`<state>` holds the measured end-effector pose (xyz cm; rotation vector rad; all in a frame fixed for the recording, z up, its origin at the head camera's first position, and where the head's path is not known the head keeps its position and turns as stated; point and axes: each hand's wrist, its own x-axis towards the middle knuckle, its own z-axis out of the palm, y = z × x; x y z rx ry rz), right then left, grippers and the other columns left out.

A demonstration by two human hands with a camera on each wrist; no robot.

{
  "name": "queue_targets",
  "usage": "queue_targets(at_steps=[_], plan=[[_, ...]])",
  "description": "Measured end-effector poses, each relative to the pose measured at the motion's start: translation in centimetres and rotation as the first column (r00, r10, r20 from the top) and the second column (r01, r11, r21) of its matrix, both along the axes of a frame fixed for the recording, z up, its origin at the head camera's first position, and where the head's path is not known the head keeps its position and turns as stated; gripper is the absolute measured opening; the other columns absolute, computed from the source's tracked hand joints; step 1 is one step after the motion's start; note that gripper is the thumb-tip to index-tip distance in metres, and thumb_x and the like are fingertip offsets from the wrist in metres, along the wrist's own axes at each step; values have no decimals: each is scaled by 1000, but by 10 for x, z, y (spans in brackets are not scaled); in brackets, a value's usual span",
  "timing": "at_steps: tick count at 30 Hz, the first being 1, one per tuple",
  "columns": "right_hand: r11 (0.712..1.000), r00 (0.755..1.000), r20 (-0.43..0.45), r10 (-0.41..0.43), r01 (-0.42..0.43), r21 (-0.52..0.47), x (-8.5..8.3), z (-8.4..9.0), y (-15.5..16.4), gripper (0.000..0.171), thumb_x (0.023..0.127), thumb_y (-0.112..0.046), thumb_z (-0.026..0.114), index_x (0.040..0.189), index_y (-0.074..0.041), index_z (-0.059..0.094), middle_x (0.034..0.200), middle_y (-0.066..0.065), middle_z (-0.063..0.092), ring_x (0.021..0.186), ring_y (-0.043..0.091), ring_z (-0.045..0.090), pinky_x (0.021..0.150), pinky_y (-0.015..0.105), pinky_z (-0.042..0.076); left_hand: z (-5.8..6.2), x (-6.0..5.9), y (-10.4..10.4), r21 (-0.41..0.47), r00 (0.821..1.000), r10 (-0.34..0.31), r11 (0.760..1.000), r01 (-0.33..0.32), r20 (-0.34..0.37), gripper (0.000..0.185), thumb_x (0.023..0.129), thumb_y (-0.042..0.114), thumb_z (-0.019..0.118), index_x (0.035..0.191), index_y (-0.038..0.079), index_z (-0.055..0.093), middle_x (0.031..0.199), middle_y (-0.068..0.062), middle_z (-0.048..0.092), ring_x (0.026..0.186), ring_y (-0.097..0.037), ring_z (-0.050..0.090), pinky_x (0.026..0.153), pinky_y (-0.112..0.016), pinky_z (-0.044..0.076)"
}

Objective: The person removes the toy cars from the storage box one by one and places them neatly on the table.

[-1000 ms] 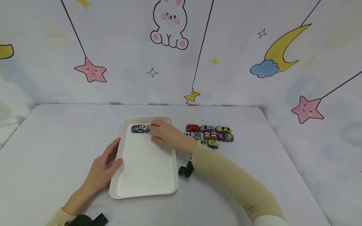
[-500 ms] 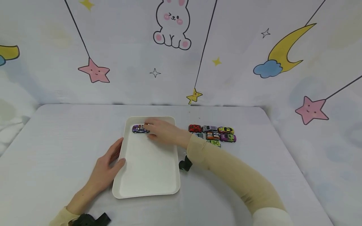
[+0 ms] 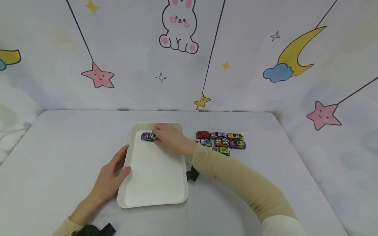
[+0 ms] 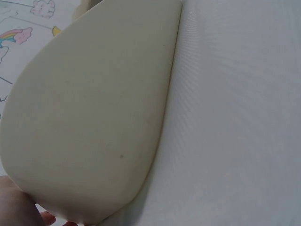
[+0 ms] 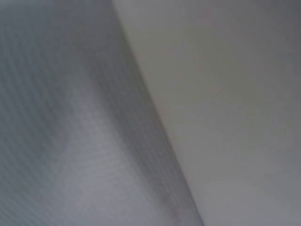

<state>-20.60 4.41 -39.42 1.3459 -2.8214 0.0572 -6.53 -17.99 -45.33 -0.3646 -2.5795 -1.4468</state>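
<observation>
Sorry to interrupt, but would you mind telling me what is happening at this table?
A person's right hand touches a purple toy car at the far end of a white tray. Their left hand holds the tray's left edge. A cluster of other toy cars sits on the table, right of the tray.

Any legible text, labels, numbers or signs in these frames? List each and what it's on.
No text reads in any view.
Purple toy car in the white tray, at the right hand: printed markings, too small and blurred to read.
Group of toy cars on the table, right of the tray: graphics only, nothing legible.
Backdrop: drawings only (rabbit, stars, moon, cloud), no words.
Wrist views: plain tray and table surface, no markings.
</observation>
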Motion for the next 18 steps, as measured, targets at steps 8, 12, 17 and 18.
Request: queue_targets(at_steps=[8,12,17,18], plan=[[995,993,108,-38,47,-84,3,-3,3,23,96,-19,68,116,-8,65,104,3,66,89,15,59,83,27,51,-3,1,0,-14,1000,11,1000,-11,0,66,97,6,61,156,15,34,151,-17,47,128,-32,56,99,0,35],[989,982,173,-72,92,-113,7,-3,8,24,95,-19,69,117,-9,67,108,2,69,92,14,61,84,26,52,-4,1,-1,-21,1000,13,1000,-13,-2,66,97,7,61,157,16,34,152,-16,47,129,-17,55,99,0,34],[984,973,213,-86,117,-137,9,-5,18,28,95,-19,69,122,-10,67,110,1,69,89,12,60,81,24,52,-5,0,-2,-6,1000,-1,1000,1,-27,66,96,5,61,156,15,34,150,-20,48,128,-3,52,99,0,34],[983,972,219,-88,120,-137,9,-6,21,30,95,-19,69,123,-11,67,110,1,69,88,11,59,80,24,52,-5,-1,-3,-5,1000,-3,1000,2,-25,66,97,6,60,156,15,34,150,-20,48,127,2,50,99,0,34]])
